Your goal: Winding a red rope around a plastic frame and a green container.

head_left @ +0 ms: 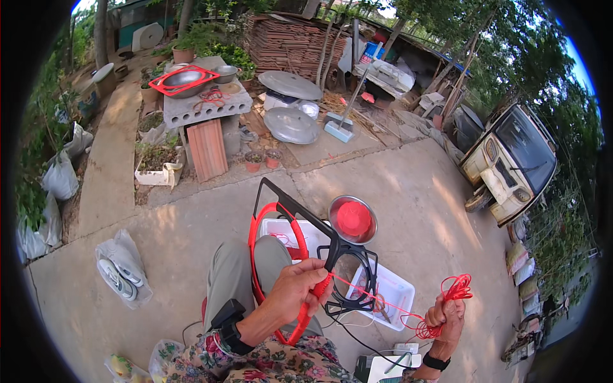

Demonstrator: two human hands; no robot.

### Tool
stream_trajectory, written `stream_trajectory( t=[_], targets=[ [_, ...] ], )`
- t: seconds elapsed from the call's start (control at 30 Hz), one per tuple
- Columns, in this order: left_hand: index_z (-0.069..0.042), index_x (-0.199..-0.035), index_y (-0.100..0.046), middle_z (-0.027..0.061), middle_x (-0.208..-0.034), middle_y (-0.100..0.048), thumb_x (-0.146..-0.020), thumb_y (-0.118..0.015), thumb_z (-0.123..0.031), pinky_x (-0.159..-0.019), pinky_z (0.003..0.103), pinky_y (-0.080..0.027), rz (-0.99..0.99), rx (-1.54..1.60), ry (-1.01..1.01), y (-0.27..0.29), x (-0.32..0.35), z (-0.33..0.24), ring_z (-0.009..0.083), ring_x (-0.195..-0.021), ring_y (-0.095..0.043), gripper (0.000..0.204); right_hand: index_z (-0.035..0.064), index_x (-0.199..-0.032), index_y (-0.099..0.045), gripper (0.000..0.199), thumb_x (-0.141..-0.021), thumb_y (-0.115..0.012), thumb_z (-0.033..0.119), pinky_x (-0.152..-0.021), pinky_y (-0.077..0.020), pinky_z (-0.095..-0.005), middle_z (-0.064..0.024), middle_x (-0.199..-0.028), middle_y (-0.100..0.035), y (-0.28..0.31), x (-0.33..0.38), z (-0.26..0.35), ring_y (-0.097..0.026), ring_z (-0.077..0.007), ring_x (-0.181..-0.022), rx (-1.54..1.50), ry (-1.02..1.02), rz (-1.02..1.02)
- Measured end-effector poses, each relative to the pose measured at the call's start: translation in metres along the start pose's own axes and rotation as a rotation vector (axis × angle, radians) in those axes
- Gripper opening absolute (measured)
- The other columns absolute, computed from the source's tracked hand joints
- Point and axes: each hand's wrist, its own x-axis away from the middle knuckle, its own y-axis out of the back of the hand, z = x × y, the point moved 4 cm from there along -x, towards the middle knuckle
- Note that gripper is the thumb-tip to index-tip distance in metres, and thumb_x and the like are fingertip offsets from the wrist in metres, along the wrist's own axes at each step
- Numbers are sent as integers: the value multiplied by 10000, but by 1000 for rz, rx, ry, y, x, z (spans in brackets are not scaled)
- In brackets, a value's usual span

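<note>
My left hand (288, 295) is closed around a black frame (294, 207) where a red-wrapped loop (254, 255) meets it, over my knees. Red cord is wound tightly around the frame just beside those fingers. A single strand runs from there to my right hand (445, 319), held out to the right. That hand is closed on a bundle of red cord (457, 287), with loops above and below the fist. A black openwork bracket (347, 256) forms the frame's right part. Behind it lies a white tray (397, 295) with cord and small items, partly hidden.
A metal bowl (371, 233) with a red object stands beyond the frame. Another white tray (271, 225) lies near my knees, partly covered. Bagged shoes (121, 277) sit at left. Farther off are a concrete slab table (207, 110), metal lids (290, 125) and a parked vehicle (511, 163).
</note>
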Motion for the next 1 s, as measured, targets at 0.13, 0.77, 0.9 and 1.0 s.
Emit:
stream_trajectory(
  t=[0.13,0.77,0.9,1.0],
  targets=[
    [-9,-1003,-567,96,-723,-573,-951,-492,-134,-359,253,-420,21,-3,-12,-2,0,4,174,-567,-561,155,-20,-1040,-566,336,-947,-551,302,-387,-216,-235,37,-525,-351,0,-5,-16,-261,-54,-403,36,-99,-19],
    [7,-1299,-431,171,-1032,-632,-928,-554,-99,-497,308,-564,-243,-98,-532,0,49,-37,259,-780,-679,405,79,-916,-606,209,-712,-643,111,-685,-335,-333,-51,-824,-445,-270,-100,16,-457,-215,-835,1249,936,886],
    [39,-1222,-492,161,-974,-646,-942,-544,-161,-496,327,-570,-246,-28,-498,9,40,-45,265,-761,-681,348,60,-856,-543,142,-737,-596,116,-727,-338,-347,-64,-841,-464,-270,-98,16,-456,-205,-904,1313,911,1002],
    [61,-1101,-558,139,-908,-657,-942,-547,-176,-478,325,-564,-234,-154,-469,15,28,-40,264,-748,-684,286,55,-990,-550,263,-735,-608,89,-768,-344,-354,-71,-918,-507,-260,-100,5,-466,-217,-944,1366,955,950]
  ],
)
